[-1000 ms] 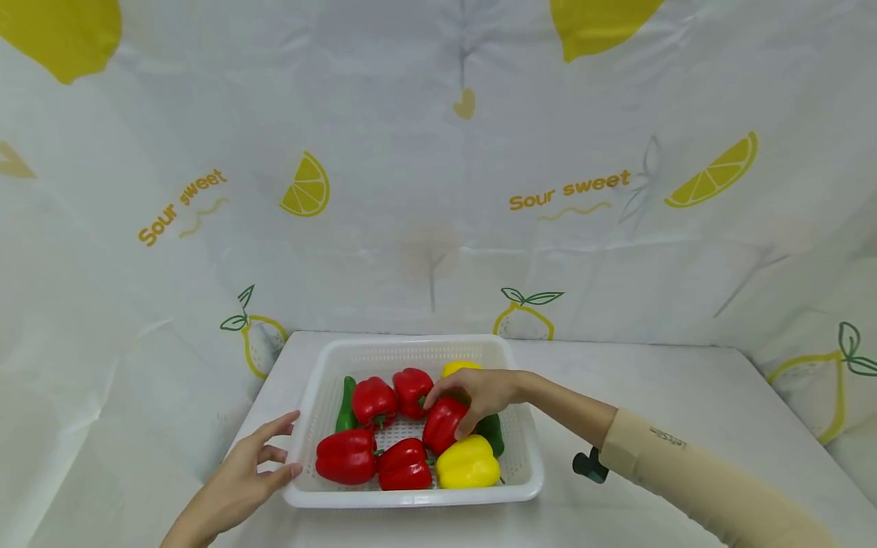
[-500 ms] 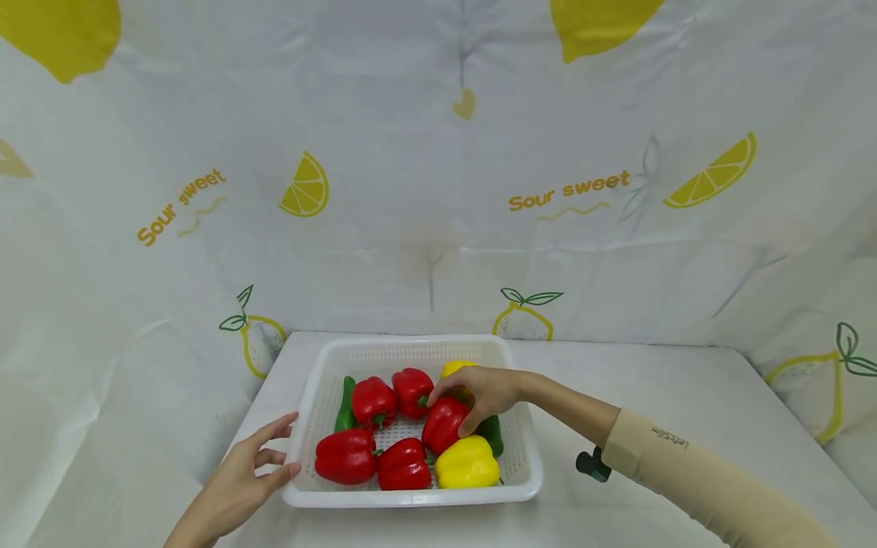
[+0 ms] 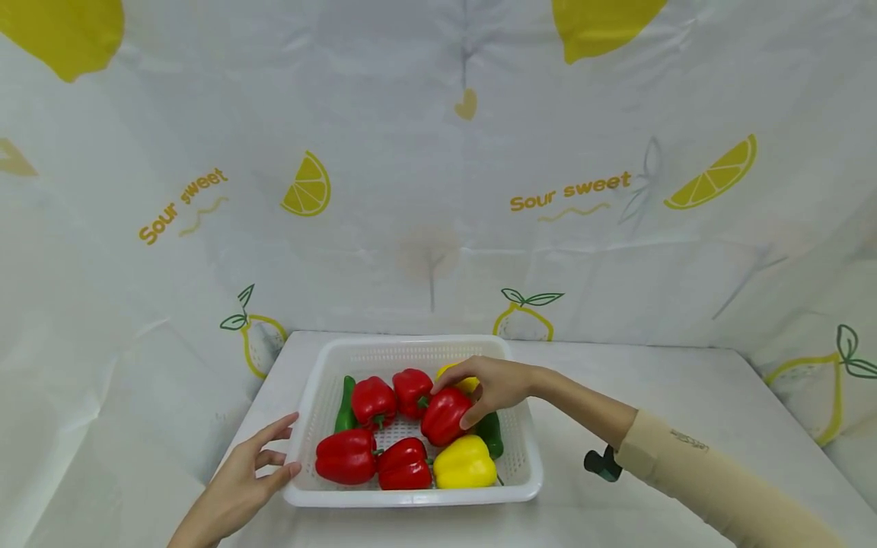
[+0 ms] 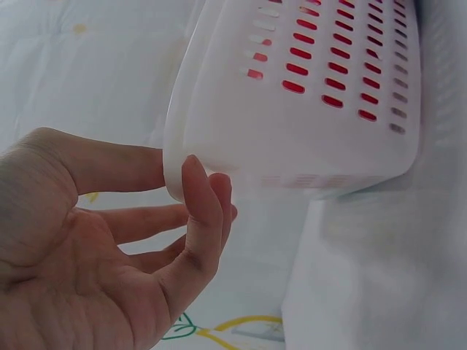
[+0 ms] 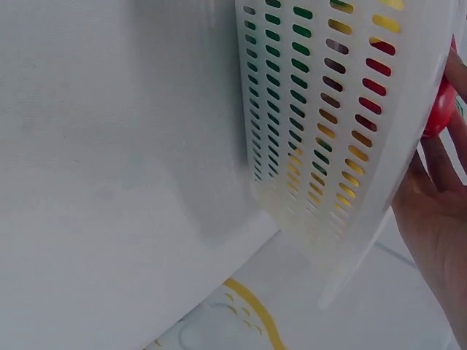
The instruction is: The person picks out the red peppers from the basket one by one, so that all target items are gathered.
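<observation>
In the head view my right hand (image 3: pixel 503 382) grips a red bell pepper (image 3: pixel 445 416), thumb on its near side and fingers over the far side. The pepper is inside a white perforated plastic basket (image 3: pixel 411 499), above the basket's right half. My left hand (image 3: pixel 236 479) holds the basket's left rim lightly; in the left wrist view its thumb lies at the rim (image 4: pixel 174 138) and its fingers curl below. A yellow bell pepper (image 3: pixel 466 463) sits just in front of the held one. Another yellow pepper (image 3: pixel 447 371) is partly hidden behind my right hand.
More red bell peppers (image 3: pixel 346 457) lie in the basket's left and middle. A long green vegetable (image 3: pixel 346 407) stands along the left wall, and a dark green one (image 3: pixel 490 434) lies along the right. The white table (image 3: pixel 630 403) ends at a lemon-printed backdrop (image 3: pixel 411 228).
My right hand has shifted slightly away and up, with the red bell pepper turning and rising a little in its grip. The front yellow pepper has edged left. My left hand stays put.
</observation>
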Available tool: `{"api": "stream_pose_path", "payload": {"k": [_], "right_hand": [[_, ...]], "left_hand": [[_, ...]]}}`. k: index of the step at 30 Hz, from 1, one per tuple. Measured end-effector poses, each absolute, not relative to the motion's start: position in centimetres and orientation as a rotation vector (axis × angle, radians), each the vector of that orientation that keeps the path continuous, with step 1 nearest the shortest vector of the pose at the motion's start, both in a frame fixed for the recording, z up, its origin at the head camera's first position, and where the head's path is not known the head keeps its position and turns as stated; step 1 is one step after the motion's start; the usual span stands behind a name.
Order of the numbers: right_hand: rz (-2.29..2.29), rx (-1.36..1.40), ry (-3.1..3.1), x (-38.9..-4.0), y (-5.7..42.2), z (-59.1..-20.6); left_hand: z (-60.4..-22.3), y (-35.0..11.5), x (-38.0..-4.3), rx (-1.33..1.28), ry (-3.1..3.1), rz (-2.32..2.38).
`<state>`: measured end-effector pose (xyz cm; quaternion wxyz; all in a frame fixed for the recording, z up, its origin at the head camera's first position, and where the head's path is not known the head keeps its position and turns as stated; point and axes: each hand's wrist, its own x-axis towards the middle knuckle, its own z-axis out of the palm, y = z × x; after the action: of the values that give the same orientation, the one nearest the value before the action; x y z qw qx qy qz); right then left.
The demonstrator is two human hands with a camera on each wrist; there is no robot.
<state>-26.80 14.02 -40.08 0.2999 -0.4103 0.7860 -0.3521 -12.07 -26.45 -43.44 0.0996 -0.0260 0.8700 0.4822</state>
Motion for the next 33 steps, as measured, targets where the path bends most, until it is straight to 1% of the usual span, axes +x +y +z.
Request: {"api": "stream_pose_path", "payload": {"k": [7, 13, 24, 33], "right_hand": [[-0.998, -1.100, 2.102, -27.0, 15.1, -38.8], [-1.036, -1.047, 2.164, -27.0, 16.4, -37.7], [-1.179, -1.032, 2.207, -27.0, 18.7, -36.6], [-1.301, -0.985, 2.196, -26.2, 20.5, -35.7]], "left_hand": [[-43.6, -26.5, -11.9, -0.055, 2.563, 1.445], [-43.5, -26.4, -12.0, -0.077, 2.559, 1.441], [-43.7, -26.3, -12.0, -0.101, 2.570, 1.436], [-43.6, -26.2, -12.0, -0.125, 2.578, 1.427]]}}
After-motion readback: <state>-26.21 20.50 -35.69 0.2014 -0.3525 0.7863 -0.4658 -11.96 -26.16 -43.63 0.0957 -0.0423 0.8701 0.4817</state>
